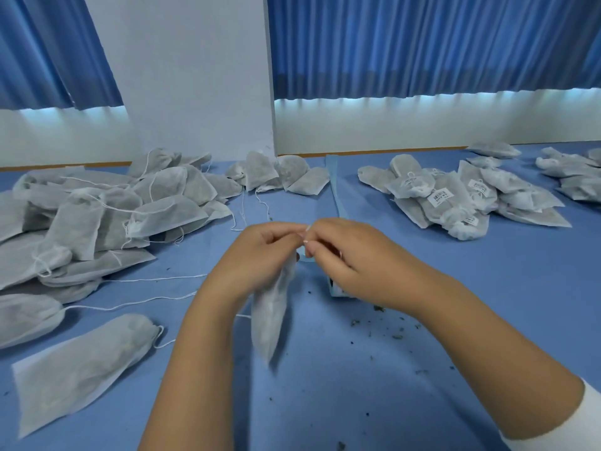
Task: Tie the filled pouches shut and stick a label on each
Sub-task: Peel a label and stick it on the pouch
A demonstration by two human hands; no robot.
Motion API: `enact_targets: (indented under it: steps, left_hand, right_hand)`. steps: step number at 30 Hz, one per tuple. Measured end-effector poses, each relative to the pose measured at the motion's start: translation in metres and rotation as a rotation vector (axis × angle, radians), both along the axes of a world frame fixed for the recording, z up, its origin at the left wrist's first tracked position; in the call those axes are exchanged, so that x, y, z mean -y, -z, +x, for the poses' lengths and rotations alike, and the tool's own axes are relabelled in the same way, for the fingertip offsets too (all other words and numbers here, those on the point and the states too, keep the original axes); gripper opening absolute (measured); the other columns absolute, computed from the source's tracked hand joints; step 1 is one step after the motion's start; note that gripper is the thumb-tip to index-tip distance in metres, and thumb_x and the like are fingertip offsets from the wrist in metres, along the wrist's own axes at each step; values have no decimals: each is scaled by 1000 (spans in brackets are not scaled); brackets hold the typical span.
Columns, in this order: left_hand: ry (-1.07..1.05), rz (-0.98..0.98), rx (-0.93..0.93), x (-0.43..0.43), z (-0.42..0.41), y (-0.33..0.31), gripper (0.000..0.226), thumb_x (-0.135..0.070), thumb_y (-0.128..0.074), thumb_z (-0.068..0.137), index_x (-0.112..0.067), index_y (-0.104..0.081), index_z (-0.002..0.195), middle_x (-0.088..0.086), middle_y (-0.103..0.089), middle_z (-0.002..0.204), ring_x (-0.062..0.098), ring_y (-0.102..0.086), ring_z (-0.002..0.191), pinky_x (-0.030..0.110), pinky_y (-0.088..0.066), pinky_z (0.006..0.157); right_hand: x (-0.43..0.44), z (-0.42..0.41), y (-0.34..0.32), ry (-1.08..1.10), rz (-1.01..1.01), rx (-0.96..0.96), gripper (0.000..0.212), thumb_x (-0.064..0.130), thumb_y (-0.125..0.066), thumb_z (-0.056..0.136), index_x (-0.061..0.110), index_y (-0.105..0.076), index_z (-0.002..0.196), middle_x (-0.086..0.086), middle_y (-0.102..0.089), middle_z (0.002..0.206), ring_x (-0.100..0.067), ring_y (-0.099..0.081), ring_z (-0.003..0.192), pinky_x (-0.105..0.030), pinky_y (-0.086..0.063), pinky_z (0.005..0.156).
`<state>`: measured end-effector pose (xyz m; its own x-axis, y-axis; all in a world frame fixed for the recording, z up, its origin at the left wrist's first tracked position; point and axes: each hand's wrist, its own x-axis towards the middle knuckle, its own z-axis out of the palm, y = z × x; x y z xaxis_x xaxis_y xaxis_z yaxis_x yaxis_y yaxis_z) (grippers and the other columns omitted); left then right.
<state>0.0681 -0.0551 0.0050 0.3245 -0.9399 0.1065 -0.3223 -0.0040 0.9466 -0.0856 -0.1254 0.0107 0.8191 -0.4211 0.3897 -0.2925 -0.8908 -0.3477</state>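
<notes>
In the head view, a filled pouch [271, 310] is held up above the blue tabletop [357, 385], hanging down, blurred, between the two forearms. Its gathered neck is gripped by the left hand [260, 252], whose fingers [283, 236] are curled round it. The right hand [344, 255] is brought against the same neck, and its fingers [312, 247] are pinched together at the mouth. A drawstring is probably being worked there, but it is too small to be made out.

A heap of unlabelled pouches [97, 216] with loose strings is spread at the left, and a pile of labelled pouches [455, 196] lies at the right. A pale blue label strip [335, 183] runs from the back of the tabletop toward the hands. Dark crumbs [374, 323] are scattered below the right wrist.

The step is judged to be the tying, with the label not yet applied. If the neck is released before the knot is drawn tight, the mouth could slacken and more filling could be spilled. If the thin string is pulled hard, it could snap or the light fabric could tear. The hanging body could also swing and twist the knot loose.
</notes>
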Motion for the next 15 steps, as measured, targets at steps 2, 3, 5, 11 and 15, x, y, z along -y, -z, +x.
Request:
enact_targets:
  steps: [2,3,5,11,15]
  left_hand:
    - [119,51,14,-4,-3,-3,32,-14,-51,96,-23,-76,80,-11,-72,78,1,-61,70,6,-44,65]
    - [187,62,-23,-6,-5,-5,34,-13,-48,97,-20,-74,76,-6,-71,75,5,-60,69,9,-45,66]
    - [281,75,-124,-7,-9,-8,38,-14,-46,98,-18,-71,70,0,-65,69,10,-58,66,14,-47,65]
    - [210,60,-224,-4,-16,-8,41,-14,-50,99,-19,-68,63,-1,-59,64,12,-54,58,17,-46,57]
    - [111,34,-277,0,-17,-6,36,-14,-50,99,-15,-68,67,-1,-64,68,13,-53,57,18,-46,53]
  right_hand:
    - [5,-7,-5,32,-47,95,17,22,-46,100,19,-58,87,15,-52,82,-3,-46,81,-25,-37,73]
    - [9,-11,-7,68,-103,123,17,21,-48,99,18,-61,88,14,-54,84,-7,-46,85,-25,-37,78]
    - [15,-14,-5,132,-181,132,17,22,-51,99,17,-65,92,14,-54,88,-12,-46,95,-29,-35,88]
    - [21,-16,21,239,385,204,39,20,-55,97,30,-51,135,12,-56,127,-6,-47,120,-25,-37,103]
    - [16,-16,27,409,27,349,41,12,-59,90,28,-55,127,10,-51,124,-15,-38,122,-18,-26,97]
